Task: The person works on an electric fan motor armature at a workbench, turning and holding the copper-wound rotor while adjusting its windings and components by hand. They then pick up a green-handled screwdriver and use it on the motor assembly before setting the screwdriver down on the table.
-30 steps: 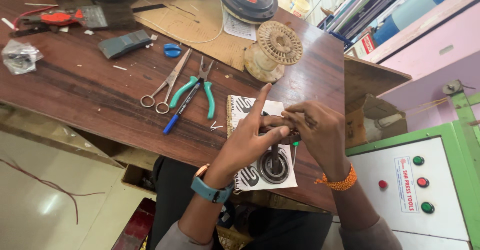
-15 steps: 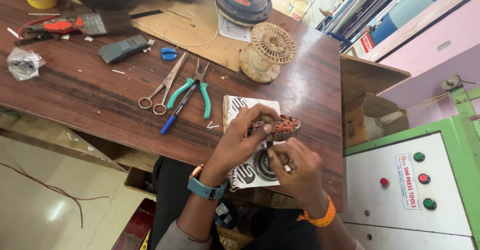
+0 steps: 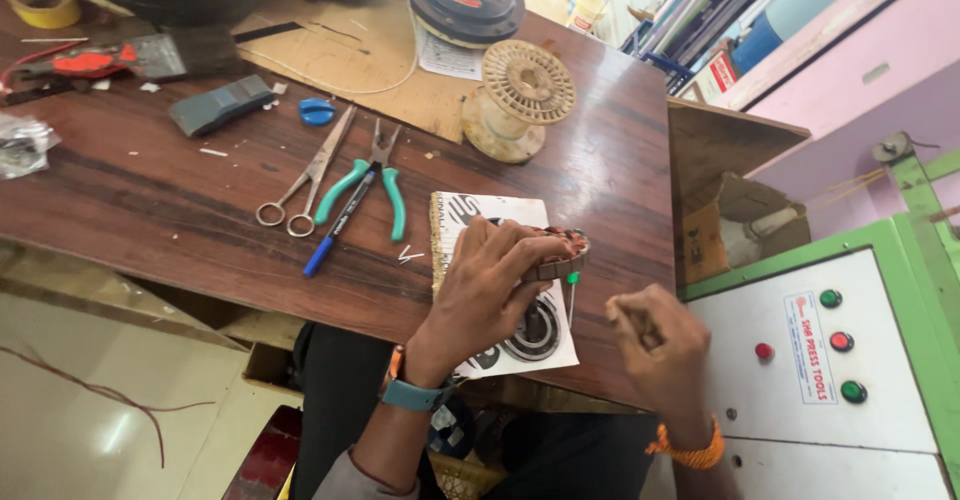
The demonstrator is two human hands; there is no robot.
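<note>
— Copper-wound and ringed in metal, the small stator (image 3: 556,252) sits on the printed booklet (image 3: 462,212) at the near edge of the wooden table (image 3: 150,200). From the head view, we see our left hand (image 3: 490,285) curled over it, fingers closed around its rim.

— And our right hand (image 3: 655,338)?

— Apart from the stator, just off the table's corner, fingers pinched narrow. We cannot tell what they grip; a thin green-tipped wire (image 3: 572,295) hangs from the stator between the 2 hands.

— What lies under the left hand?

— 1 black bearing ring (image 3: 535,332) on the booklet, just below our palm.

— Further out?

— Left of the booklet, 1 pair of scissors (image 3: 303,180), green-handled pliers (image 3: 375,185) and a blue-capped pen (image 3: 338,225) lie close together. Behind, a cream spool (image 3: 515,100) stands on the table. Right of us, a green and white control panel (image 3: 800,350) carries 4 buttons.
</note>
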